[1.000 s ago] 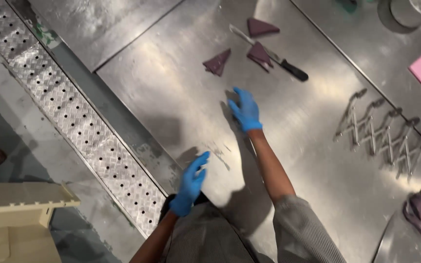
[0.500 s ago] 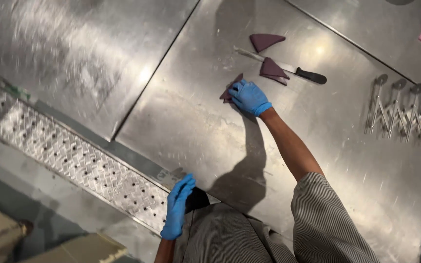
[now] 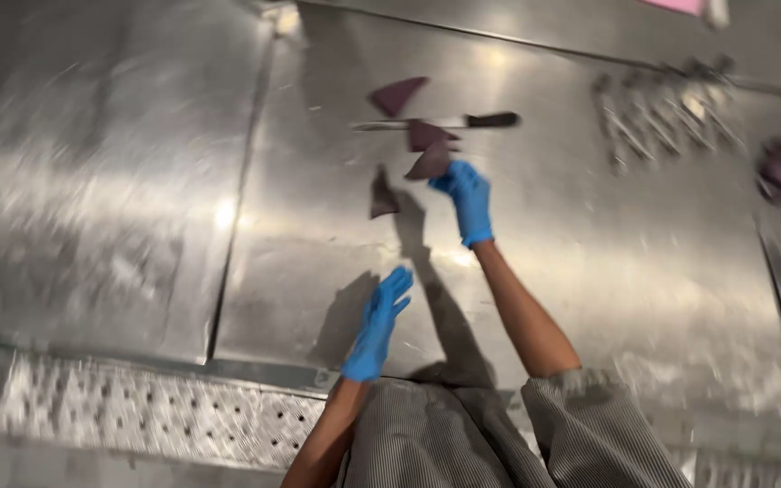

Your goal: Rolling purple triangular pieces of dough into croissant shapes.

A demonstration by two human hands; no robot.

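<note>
Dark red wedge (image 3: 430,163) sits pinched at your right hand's (image 3: 468,197) fingertips, tip pointing away; left hand (image 3: 378,325) open.

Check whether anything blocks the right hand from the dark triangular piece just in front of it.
Nothing visible does. The right hand is already at the dark triangular piece, fingertips seeming to touch its edge. The knife lies beyond it, not between. Blur hides finer detail.

knife (image 3: 445,121) and dark wedges (image 3: 429,163) crowd ahead; steel table (image 3: 137,208) left lies open.
</note>
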